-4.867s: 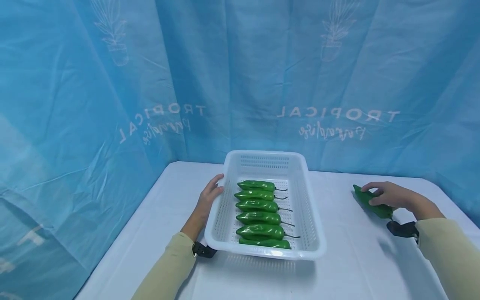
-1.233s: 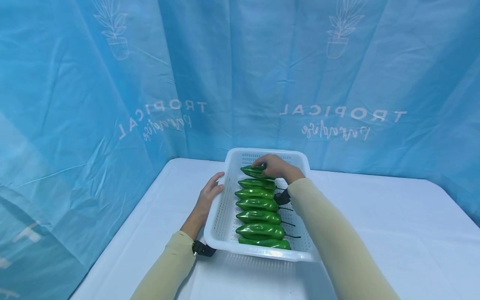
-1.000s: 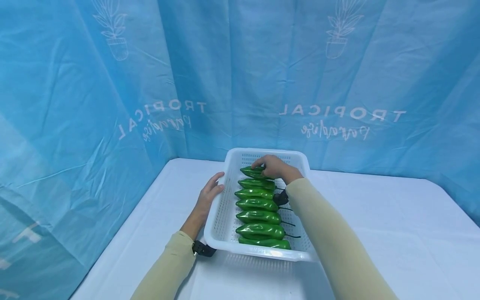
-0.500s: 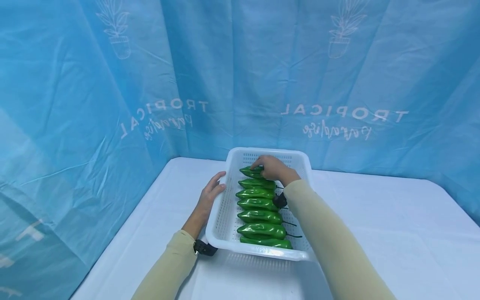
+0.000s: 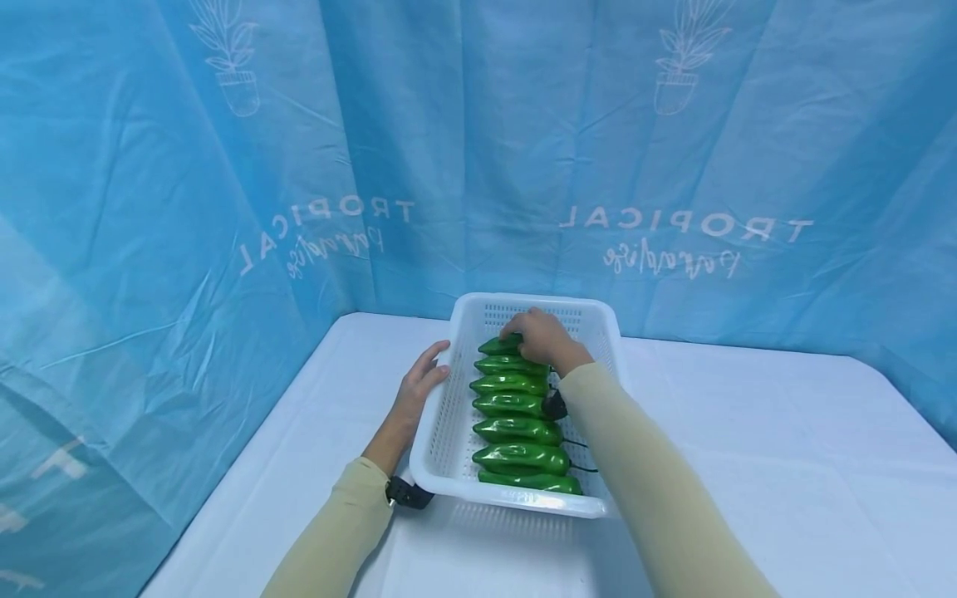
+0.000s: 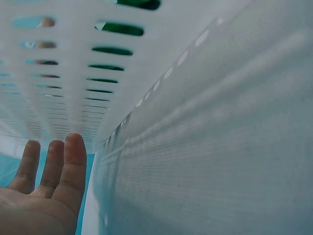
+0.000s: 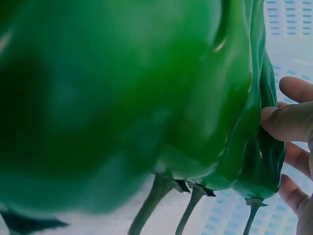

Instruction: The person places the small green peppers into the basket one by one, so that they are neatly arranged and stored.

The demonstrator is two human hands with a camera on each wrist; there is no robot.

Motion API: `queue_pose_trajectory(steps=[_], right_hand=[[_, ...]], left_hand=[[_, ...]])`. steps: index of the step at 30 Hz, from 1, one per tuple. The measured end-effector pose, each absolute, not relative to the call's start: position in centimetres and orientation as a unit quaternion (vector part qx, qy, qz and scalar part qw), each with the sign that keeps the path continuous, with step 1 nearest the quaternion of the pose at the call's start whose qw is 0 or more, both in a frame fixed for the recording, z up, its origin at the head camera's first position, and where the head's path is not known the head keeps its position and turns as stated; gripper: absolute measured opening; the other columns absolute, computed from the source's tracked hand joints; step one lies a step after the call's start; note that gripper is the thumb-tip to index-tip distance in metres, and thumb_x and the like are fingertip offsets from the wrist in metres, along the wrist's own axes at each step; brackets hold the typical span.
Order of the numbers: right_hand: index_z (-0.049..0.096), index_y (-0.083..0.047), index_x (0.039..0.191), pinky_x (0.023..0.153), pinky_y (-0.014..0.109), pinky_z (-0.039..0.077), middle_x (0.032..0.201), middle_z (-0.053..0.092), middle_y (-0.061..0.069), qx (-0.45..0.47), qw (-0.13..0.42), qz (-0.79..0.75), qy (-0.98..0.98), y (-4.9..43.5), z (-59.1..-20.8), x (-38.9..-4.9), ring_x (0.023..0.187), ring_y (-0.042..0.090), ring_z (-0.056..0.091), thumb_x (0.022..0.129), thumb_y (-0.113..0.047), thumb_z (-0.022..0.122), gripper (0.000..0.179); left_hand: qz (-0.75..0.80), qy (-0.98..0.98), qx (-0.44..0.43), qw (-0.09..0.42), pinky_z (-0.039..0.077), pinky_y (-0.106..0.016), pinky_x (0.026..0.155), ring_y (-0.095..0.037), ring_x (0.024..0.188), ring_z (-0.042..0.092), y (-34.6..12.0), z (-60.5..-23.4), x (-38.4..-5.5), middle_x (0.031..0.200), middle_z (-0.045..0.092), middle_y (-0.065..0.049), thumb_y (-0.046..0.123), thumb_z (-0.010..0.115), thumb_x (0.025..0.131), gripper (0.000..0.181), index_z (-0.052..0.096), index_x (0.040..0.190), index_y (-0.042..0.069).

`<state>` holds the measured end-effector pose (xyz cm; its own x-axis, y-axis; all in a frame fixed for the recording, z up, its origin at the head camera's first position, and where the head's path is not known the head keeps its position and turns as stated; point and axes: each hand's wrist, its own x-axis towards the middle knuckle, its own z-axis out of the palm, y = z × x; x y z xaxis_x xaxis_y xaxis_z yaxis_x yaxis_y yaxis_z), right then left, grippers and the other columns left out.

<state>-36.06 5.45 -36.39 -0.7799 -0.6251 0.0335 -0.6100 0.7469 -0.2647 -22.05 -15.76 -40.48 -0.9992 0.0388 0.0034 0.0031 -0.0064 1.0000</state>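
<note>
A white perforated plastic basket holds several long green peppers lying crosswise in a row. My right hand reaches in and holds the farthest green pepper. In the right wrist view, its thumb lies on this pepper's near side, and the fingers come round behind. The pepper's stem points toward the camera. My left hand rests against the basket's left side. From the left wrist, its fingers appear straight, beside the slotted wall.
The basket stands on a table with a white cloth. A blue printed curtain hangs behind the table and along its left side. Black straps with a small device sit on the wrists.
Earlier, my right hand held a pepper on the table at far right. That pepper now lies at the row's far end, shifted slightly nearer its neighbour. My left hand has stayed at the basket.
</note>
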Motion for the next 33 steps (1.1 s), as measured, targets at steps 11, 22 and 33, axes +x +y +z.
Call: queue_pose_trajectory(steps=[11, 22, 33], right_hand=[[0.068, -0.011, 0.125, 0.117, 0.050, 0.041, 0.141, 0.059, 0.012, -0.321, 0.081, -0.140, 0.933, 6.9, -34.7, -35.7, 0.137, 0.033, 0.049, 0.089, 0.001, 0.057, 0.040], [0.052, -0.008, 0.142, 0.107, 0.055, 0.048, 0.146, 0.052, 0.017, -0.400, 0.135, -0.162, 0.892, 13.0, -26.8, -29.1, 0.132, 0.041, 0.052, 0.099, -0.021, 0.058, 0.045], [0.057, -0.023, 0.135, 0.093, 0.057, 0.055, 0.136, 0.061, 0.005, -0.296, 0.012, -0.189, 0.936, 25.8, -29.8, -16.9, 0.125, 0.034, 0.058, 0.090, -0.035, 0.072, 0.050]], left_hand=[[0.703, 0.710, 0.020, 0.024, 0.055, -0.051, 0.100, -0.040, 0.132, 0.052, -15.3, -40.6, -22.7, 0.154, 0.039, -0.009, 0.035, 0.046, 0.101, 0.051, 0.032, 0.151, 0.034], [0.687, 0.727, 0.011, 0.015, 0.059, -0.049, 0.094, -0.039, 0.128, 0.055, -16.9, -40.3, -22.3, 0.153, 0.040, -0.009, 0.035, 0.045, 0.102, 0.050, 0.032, 0.150, 0.034], [0.686, 0.727, 0.010, 0.024, 0.057, -0.051, 0.097, -0.040, 0.132, 0.053, -17.0, -40.4, -21.5, 0.156, 0.038, -0.007, 0.036, 0.045, 0.103, 0.049, 0.032, 0.150, 0.036]])
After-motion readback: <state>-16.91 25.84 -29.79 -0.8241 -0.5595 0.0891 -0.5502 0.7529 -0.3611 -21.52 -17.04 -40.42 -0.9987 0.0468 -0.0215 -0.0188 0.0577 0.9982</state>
